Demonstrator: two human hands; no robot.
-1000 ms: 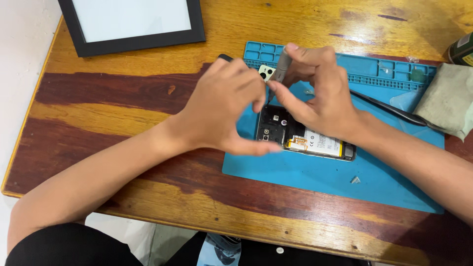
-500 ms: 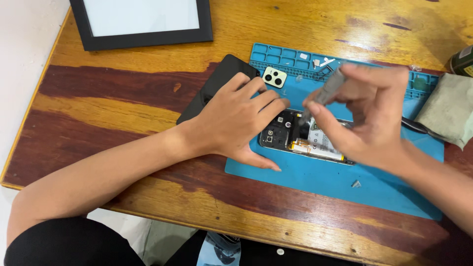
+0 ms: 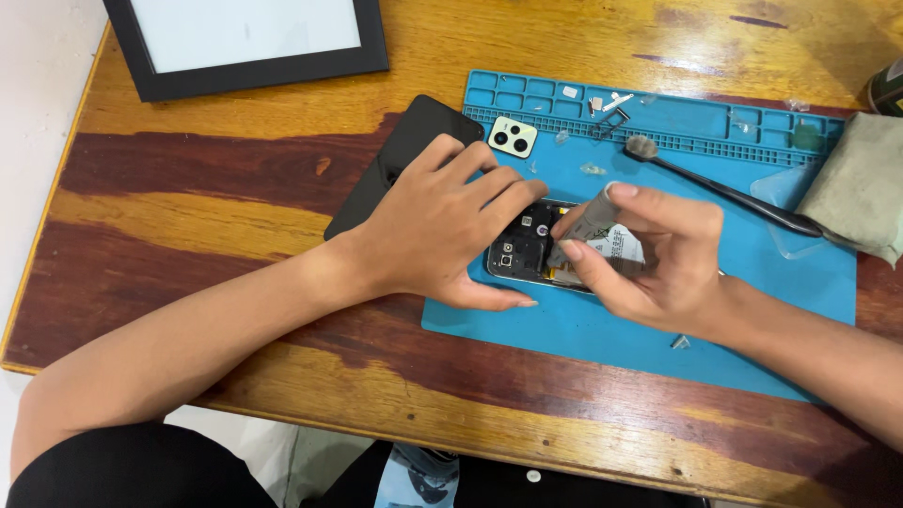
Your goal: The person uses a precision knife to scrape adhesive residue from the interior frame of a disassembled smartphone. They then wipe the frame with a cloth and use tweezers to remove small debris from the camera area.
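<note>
An opened phone (image 3: 527,249) with its back removed lies on a blue work mat (image 3: 658,320), its circuit board and battery showing. My left hand (image 3: 442,226) rests flat on the phone's left end, fingers spread over it. My right hand (image 3: 649,254) pinches a small grey metal plate (image 3: 588,221) between thumb and forefinger, holding it tilted just above the phone's middle. The phone's right part is hidden under my right hand.
A black back cover (image 3: 404,155) lies left of the mat, a pale camera cover (image 3: 513,136) on the mat's top. A black brush (image 3: 724,193), small loose parts in the mat's compartments (image 3: 602,102), a grey cloth (image 3: 856,188) and a black picture frame (image 3: 245,38) lie around.
My right hand has come down from above the mat's top edge to just over the phone, carrying the grey plate. My left hand stayed on the phone.
</note>
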